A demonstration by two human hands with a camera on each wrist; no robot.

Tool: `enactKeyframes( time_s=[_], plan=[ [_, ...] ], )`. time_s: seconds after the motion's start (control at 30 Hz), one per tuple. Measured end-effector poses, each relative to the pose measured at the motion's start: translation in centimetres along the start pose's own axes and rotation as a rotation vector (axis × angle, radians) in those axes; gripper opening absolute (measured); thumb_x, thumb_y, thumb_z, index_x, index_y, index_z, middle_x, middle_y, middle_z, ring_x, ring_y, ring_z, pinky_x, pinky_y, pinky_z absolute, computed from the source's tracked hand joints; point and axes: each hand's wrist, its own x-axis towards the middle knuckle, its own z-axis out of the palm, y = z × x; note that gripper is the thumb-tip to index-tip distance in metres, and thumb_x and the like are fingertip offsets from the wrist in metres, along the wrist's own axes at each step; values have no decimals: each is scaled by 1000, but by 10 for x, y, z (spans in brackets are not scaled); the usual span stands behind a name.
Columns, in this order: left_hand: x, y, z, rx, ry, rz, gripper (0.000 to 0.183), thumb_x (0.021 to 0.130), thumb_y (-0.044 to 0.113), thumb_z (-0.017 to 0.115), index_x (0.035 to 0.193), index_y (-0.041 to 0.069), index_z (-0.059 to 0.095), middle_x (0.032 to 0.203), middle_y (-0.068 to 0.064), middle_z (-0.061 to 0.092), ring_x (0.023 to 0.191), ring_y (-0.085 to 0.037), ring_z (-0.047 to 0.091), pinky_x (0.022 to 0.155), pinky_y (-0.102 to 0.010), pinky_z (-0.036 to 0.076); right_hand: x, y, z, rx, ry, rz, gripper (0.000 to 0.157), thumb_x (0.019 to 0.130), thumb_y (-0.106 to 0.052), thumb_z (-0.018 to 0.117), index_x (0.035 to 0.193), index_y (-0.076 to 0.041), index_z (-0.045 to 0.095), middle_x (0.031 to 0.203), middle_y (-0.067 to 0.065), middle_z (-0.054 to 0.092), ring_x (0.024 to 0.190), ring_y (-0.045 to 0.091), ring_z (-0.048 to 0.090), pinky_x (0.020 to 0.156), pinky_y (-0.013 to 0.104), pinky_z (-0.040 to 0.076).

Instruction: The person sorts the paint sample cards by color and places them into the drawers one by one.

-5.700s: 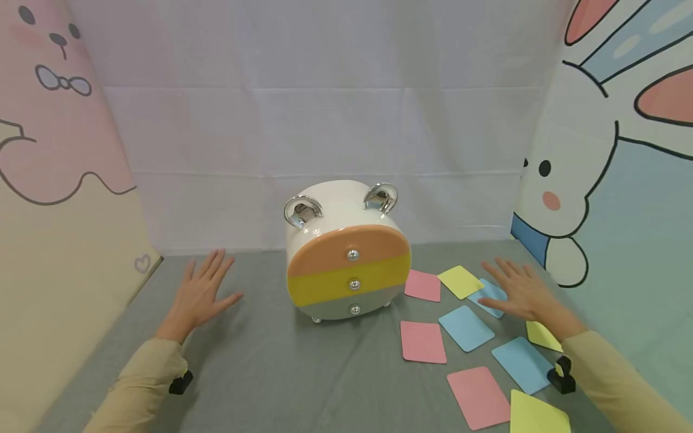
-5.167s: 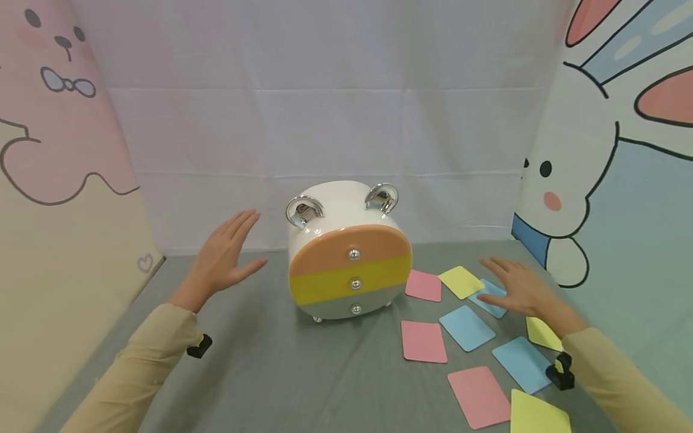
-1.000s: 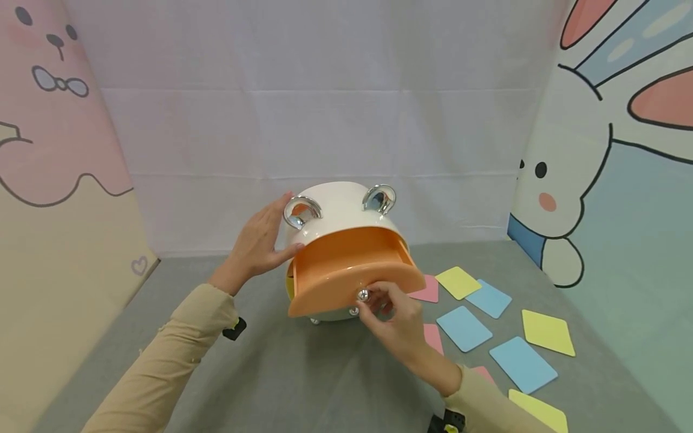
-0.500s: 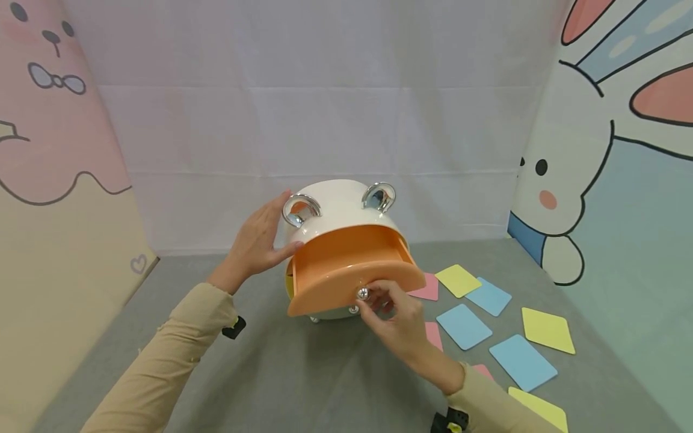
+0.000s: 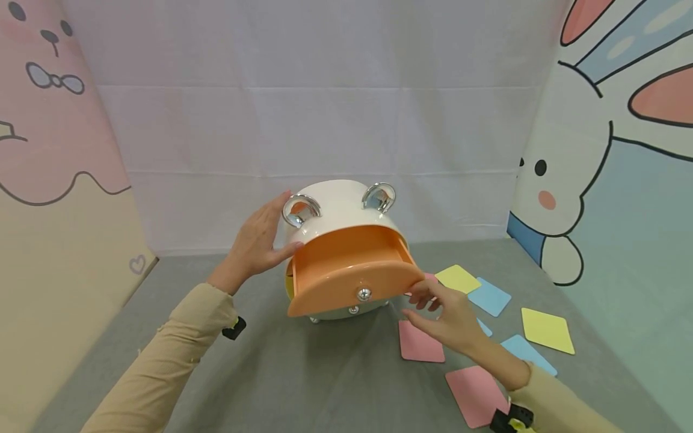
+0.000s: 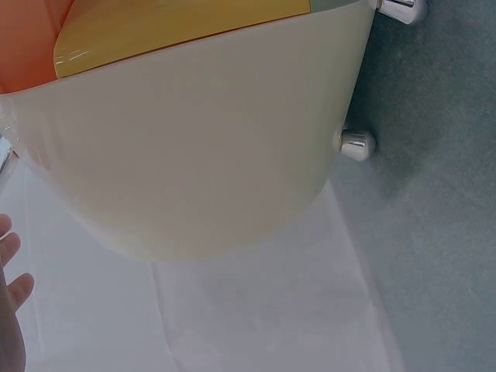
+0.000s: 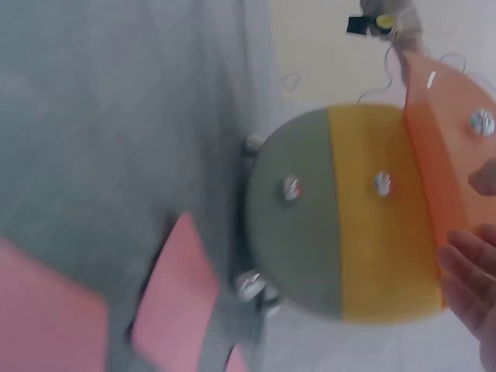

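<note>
A small white drawer cabinet (image 5: 338, 201) with silver ears stands on the grey tabletop. Its orange top drawer (image 5: 335, 287) is pulled out, showing a bare orange interior. Below it, the yellow drawer (image 7: 380, 263) and grey-green drawer (image 7: 298, 240) are closed. My left hand (image 5: 257, 240) rests against the cabinet's left side, thumb by the drawer opening; the left wrist view shows the white side wall (image 6: 201, 155). Off the silver knob (image 5: 364, 294), my right hand (image 5: 446, 316) holds nothing, its fingers loosely bent close by the drawer front's right end.
Several coloured cards lie to the right, among them a pink card (image 5: 419, 344), a yellow card (image 5: 548, 331) and a blue card (image 5: 489, 296). A white cloth (image 5: 335, 120) hangs behind; cartoon-printed panels (image 5: 639, 240) flank both sides.
Earlier both hands were apart from the closed cabinet. The top drawer has since been pulled out; within the last half second my right hand let go of its knob and moved right.
</note>
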Motion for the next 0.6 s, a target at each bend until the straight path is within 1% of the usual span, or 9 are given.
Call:
enactKeyframes(
  time_s=[0.1, 0.2, 0.3, 0.4, 0.5, 0.6],
  plan=[
    [0, -1, 0, -8, -1, 2, 92, 84, 69, 28, 141, -2, 21, 140, -19, 36, 119, -35, 42, 97, -50, 34, -16, 12, -14, -53, -97, 112, 33, 64, -5, 78, 91, -11, 60, 77, -8, 61, 64, 5, 56, 53, 23, 48],
    [0, 0, 1, -19, -6, -3, 92, 84, 69, 28, 142, -2, 20, 140, -18, 35, 120, -35, 42, 98, -50, 34, -33, 24, -28, -112, -209, 206, 32, 67, -11, 78, 94, -12, 61, 79, -11, 59, 67, 2, 54, 53, 24, 48],
    [0, 0, 1, -22, -4, -10, 92, 84, 69, 29, 142, -1, 20, 140, -18, 36, 119, -34, 43, 98, -50, 34, -50, 37, -40, -86, -322, 258, 30, 71, -13, 76, 96, -11, 61, 78, -8, 58, 67, 5, 53, 52, 24, 47],
    [0, -1, 1, -24, 0, -13, 92, 84, 69, 29, 142, -1, 20, 140, -17, 36, 120, -34, 43, 98, -49, 34, -63, 50, -51, -15, -435, 292, 26, 74, -12, 74, 96, -9, 60, 76, -5, 57, 68, 7, 54, 50, 22, 46],
    [0, -2, 2, -27, -1, -15, 92, 84, 69, 29, 143, 0, 19, 141, -17, 35, 121, -33, 42, 99, -49, 33, -73, 57, -60, 41, -545, 310, 26, 74, -13, 74, 96, -6, 61, 79, -3, 59, 70, 9, 53, 50, 22, 45],
    [0, -2, 2, -29, -5, -17, 92, 83, 69, 29, 143, 1, 18, 141, -16, 35, 122, -33, 41, 99, -49, 32, -82, 63, -67, 76, -646, 338, 31, 72, -17, 75, 97, -6, 60, 85, -3, 59, 75, 10, 52, 53, 23, 44]
  ],
)
